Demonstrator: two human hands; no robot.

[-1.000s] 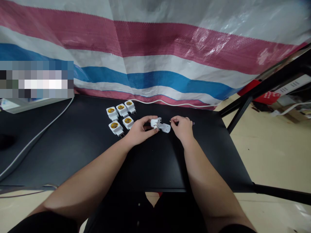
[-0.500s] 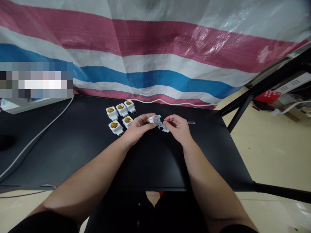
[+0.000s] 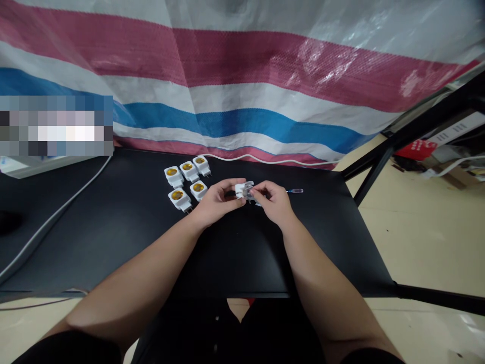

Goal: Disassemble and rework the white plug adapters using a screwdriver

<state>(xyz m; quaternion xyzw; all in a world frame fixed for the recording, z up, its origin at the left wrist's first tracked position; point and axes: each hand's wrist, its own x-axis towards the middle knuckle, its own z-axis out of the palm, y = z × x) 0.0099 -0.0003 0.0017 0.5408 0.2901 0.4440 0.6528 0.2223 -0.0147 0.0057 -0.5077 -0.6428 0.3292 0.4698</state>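
In the middle of the black table (image 3: 235, 253), my left hand (image 3: 215, 200) is closed around a small white plug-in unit (image 3: 240, 190) with a clear part at its right end. The fingertips of my right hand (image 3: 273, 198) pinch that clear part against the unit; whether they also hold a smaller piece is hidden. Below the right fingers, the edge of a white piece (image 3: 258, 204) shows. Beyond my right hand lies a screwdriver (image 3: 297, 191) with a clear handle. Left of my left hand are several white plug-in units (image 3: 178, 197) with round amber faces and metal prongs.
A striped plastic sheet (image 3: 235, 55) hangs behind the table, with a white cable (image 3: 261, 160) along its foot. Another cable (image 3: 60, 210) crosses the table's left side, near a dark object (image 3: 9, 220). A black metal frame (image 3: 373, 169) stands at the right.
My right hand has moved slightly left, its fingertips now against the held unit's clear part. The unit has turned a little in my left hand. More of the screwdriver shows.
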